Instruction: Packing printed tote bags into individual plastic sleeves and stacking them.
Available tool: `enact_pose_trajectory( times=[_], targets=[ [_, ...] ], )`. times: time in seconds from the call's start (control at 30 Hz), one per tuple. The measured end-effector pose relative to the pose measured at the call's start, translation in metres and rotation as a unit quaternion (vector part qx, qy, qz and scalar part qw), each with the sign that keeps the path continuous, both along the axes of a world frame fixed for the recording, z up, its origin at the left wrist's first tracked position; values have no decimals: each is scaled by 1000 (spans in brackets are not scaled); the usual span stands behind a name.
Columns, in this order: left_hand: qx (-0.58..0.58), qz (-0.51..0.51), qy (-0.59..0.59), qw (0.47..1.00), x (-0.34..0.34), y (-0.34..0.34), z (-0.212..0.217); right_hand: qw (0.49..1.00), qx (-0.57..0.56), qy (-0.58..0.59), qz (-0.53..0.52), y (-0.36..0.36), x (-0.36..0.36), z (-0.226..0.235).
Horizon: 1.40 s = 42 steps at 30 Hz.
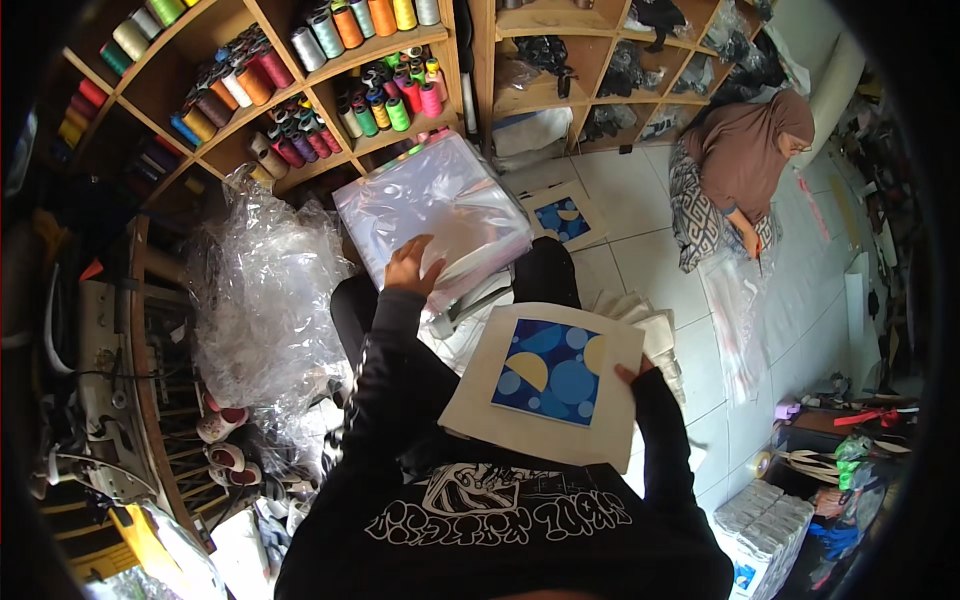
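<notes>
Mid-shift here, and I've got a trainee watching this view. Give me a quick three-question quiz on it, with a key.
1. What does the right hand hold?
2. True or false: the left hand is gripping a thread spool.
3. Where in the picture is the other person? A) Upper left B) Upper right C) Lower left

Key:
1. A cream piece with a blue print.
2. False; it is open at the clear plastic stack, though contact is hard to tell.
3. B, down on the tiled floor.
</notes>
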<state>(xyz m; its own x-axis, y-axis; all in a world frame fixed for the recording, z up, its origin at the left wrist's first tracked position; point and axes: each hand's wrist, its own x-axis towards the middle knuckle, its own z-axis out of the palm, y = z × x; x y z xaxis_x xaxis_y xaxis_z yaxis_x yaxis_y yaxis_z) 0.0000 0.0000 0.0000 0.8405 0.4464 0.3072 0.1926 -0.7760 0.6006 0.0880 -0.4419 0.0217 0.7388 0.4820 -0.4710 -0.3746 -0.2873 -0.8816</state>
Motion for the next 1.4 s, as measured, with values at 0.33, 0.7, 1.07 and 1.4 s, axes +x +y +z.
enact_pose_trajectory(
  times=[0.33, 0.7, 1.07, 1.4],
  targets=[
    [42, 94, 54, 993, 42, -2, -39, 962, -255, 39, 91, 7, 0, 39],
    [110, 140, 67, 982, 49, -7, -39, 792, -451, -364, 195, 69, 18, 80],
    [-109, 120, -94, 982, 43, 32, -41, 867, -52, -421, 260, 201, 27, 19],
    [-237, 120, -114, 957, 42, 37, -13, 951, 115, 239, 161, 318, 8, -27]
  ],
)
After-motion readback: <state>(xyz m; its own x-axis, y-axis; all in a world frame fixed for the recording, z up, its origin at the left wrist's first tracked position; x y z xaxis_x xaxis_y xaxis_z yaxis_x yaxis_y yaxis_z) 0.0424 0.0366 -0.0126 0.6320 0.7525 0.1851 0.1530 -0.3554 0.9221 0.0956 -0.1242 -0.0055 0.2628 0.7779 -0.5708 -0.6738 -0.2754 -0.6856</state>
